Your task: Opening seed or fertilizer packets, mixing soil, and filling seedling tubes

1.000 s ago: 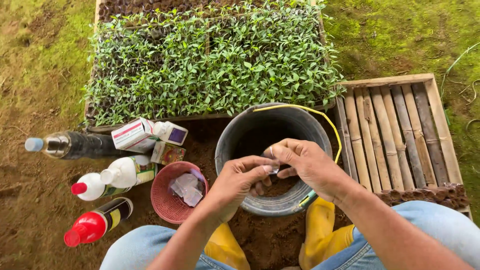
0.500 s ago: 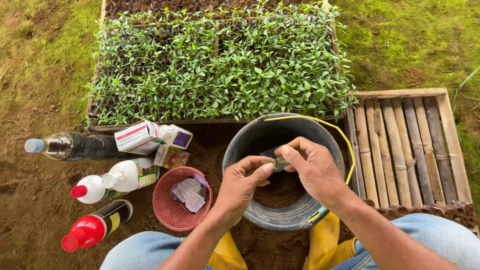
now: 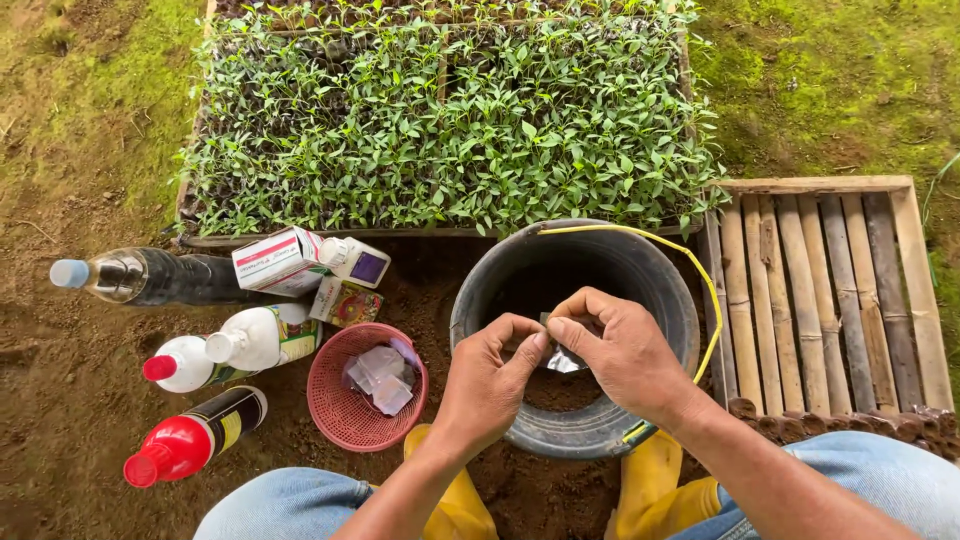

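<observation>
Over a dark bucket (image 3: 520,270) with a yellow handle, both my hands pinch a small silvery sachet (image 3: 562,359). My left hand (image 3: 490,385) grips its left edge with thumb and forefinger. My right hand (image 3: 620,350) covers its top and right side, so most of the sachet is hidden. Dark soil lies in the bottom of the bucket (image 3: 565,392). My yellow boots (image 3: 655,490) stand on either side, just below the bucket.
A seedling tray (image 3: 440,120) full of green sprouts lies beyond the bucket. To the left sit a red basket (image 3: 330,410) with sachets, white boxes (image 3: 280,262), a dark bottle (image 3: 150,278), two white bottles (image 3: 250,340) and a red-capped bottle (image 3: 195,435). A bamboo tray (image 3: 830,290) lies right.
My hands have lowered slightly over the bucket and closed in around the sachet, which now shows less. The view has shifted a little, so the bucket sits lower in frame.
</observation>
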